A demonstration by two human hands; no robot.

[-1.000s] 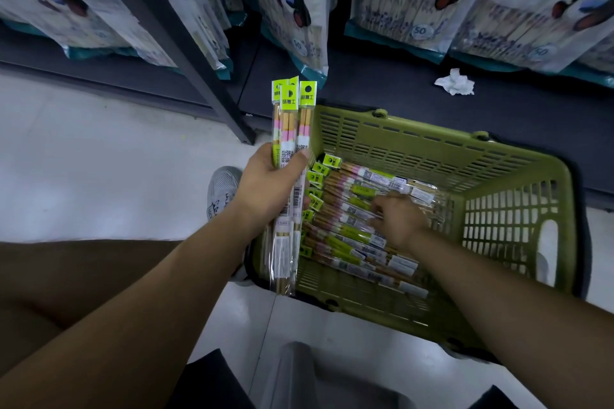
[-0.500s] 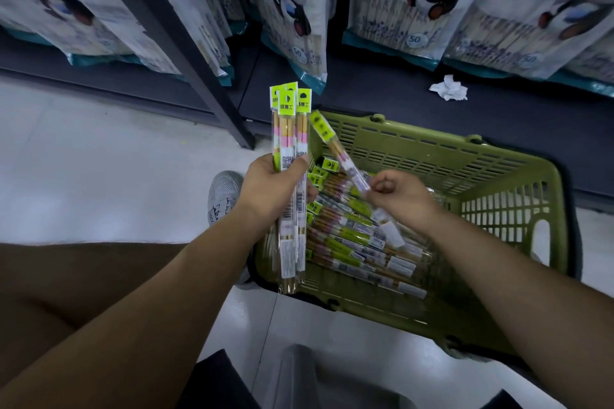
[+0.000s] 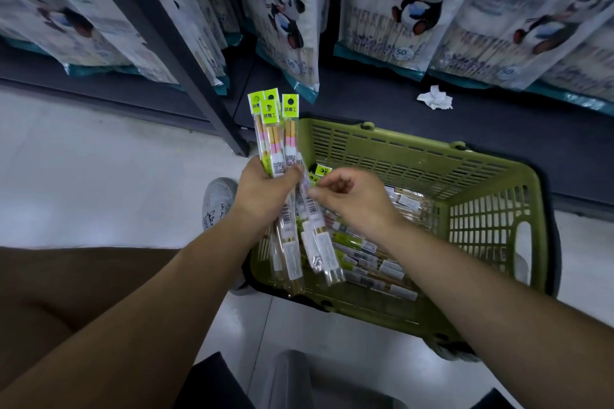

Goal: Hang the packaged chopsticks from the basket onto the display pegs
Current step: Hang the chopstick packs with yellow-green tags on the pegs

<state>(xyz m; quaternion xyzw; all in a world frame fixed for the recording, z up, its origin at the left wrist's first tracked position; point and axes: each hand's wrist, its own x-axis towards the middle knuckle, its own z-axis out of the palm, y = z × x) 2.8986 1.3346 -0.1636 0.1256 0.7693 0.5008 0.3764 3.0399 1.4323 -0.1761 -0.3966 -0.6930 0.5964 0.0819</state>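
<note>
My left hand (image 3: 265, 188) grips a bunch of several chopstick packs (image 3: 275, 133) upright by their middles, the yellow-green header cards pointing up. My right hand (image 3: 345, 199) is close beside it, fingers curled, pinching one more pack (image 3: 317, 236) against the bunch. Both hands hover over the left end of the olive-green plastic basket (image 3: 495, 229), which stands on the floor. More packs (image 3: 368, 252) lie stacked in the basket's bottom. No display pegs are in view.
A dark low shelf base (image 3: 365, 103) runs behind the basket, with a crumpled white tissue (image 3: 435, 98) on it. Large panda-printed bags (image 3: 408, 7) hang above. A dark upright post (image 3: 186, 70) stands left of the basket. A grey shoe (image 3: 217, 202) is beside the basket.
My right hand lifted one pack out of the basket and brought it left to the bunch in my left hand. The view has tilted up slightly.
</note>
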